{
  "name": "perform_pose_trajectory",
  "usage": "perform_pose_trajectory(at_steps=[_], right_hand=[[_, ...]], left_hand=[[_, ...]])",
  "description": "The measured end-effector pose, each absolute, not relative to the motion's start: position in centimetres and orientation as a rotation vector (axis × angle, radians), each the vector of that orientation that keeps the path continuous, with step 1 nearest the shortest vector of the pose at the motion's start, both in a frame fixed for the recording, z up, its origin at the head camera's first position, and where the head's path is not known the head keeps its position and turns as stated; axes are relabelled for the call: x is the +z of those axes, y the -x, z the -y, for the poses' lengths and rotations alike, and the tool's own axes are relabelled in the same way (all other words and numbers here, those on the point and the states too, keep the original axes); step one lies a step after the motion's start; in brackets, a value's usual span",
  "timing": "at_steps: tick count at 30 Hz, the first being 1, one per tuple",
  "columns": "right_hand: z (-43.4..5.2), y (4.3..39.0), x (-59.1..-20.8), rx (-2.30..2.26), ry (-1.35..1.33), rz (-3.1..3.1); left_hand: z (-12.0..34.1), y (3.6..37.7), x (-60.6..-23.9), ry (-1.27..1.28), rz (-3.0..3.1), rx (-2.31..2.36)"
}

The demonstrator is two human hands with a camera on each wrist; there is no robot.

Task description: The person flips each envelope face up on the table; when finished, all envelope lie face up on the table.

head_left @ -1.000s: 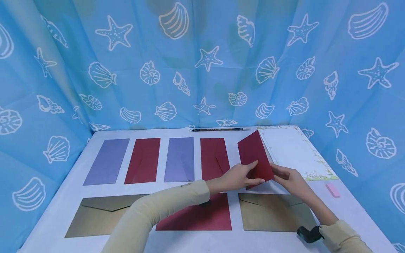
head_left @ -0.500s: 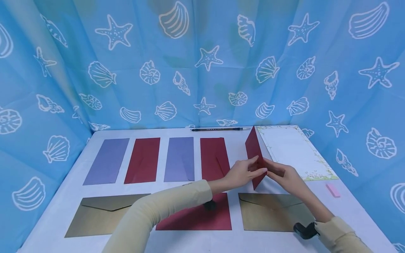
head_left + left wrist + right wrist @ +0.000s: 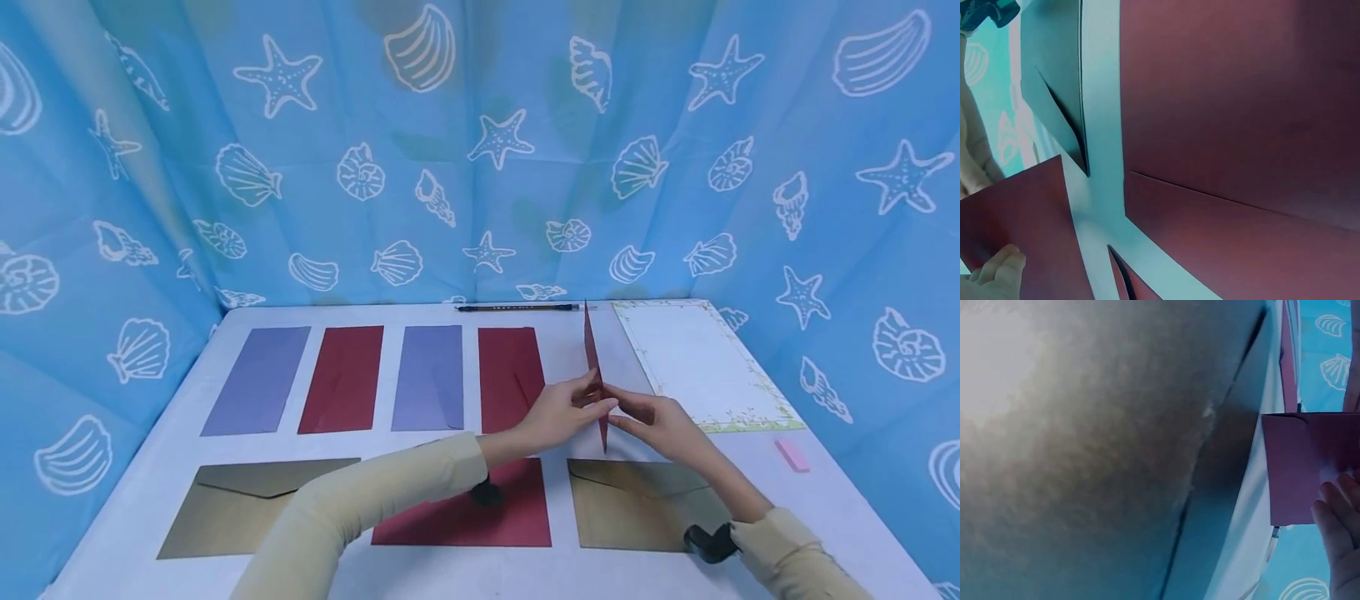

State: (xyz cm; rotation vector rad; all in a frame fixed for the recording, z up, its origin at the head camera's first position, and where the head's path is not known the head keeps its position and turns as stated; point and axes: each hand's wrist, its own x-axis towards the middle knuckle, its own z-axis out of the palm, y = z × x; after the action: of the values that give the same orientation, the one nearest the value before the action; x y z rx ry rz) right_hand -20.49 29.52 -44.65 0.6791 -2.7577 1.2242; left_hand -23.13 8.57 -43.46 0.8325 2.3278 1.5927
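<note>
Envelope status: we have the long dark-red paper envelope (image 3: 595,367) stood on edge, nearly edge-on to the head camera, lifted off the white tabletop (image 3: 135,508). Long axis runs away from us, far end towards the black pen (image 3: 517,307) at the back edge. Left hand (image 3: 558,411) pinches it from the left face, right hand (image 3: 654,421) from the right, fingertips of both meeting at its near-middle; grip sits low, so most of the length sticks out beyond the fingers. In the wrist views we see the left fingertips (image 3: 997,272) and right fingers (image 3: 1341,531) on its red faces.

Both hands equally near. To the left, the flat dark-red envelope (image 3: 511,377) in the back row lies just beside; to the right, the white floral-bordered sheet (image 3: 697,362) is near. Bare strip of table between those two, directly under the held piece. In front: gold envelope (image 3: 637,504) and red one (image 3: 480,512), close below the wrists.
</note>
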Motion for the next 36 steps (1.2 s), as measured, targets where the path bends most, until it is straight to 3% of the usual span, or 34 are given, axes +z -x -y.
perform_pose_trajectory(at_steps=[11,36], right_hand=[[-29.8,20.7,-45.7,1.105,-0.586,2.901],[-31.1,20.8,-45.2,0.934,-0.556,3.032]], left_hand=[[-6.9,23.5,-44.2,-0.813,-2.29,1.673],[-6.5,24.4,-45.3,-0.781,-2.47,1.197]])
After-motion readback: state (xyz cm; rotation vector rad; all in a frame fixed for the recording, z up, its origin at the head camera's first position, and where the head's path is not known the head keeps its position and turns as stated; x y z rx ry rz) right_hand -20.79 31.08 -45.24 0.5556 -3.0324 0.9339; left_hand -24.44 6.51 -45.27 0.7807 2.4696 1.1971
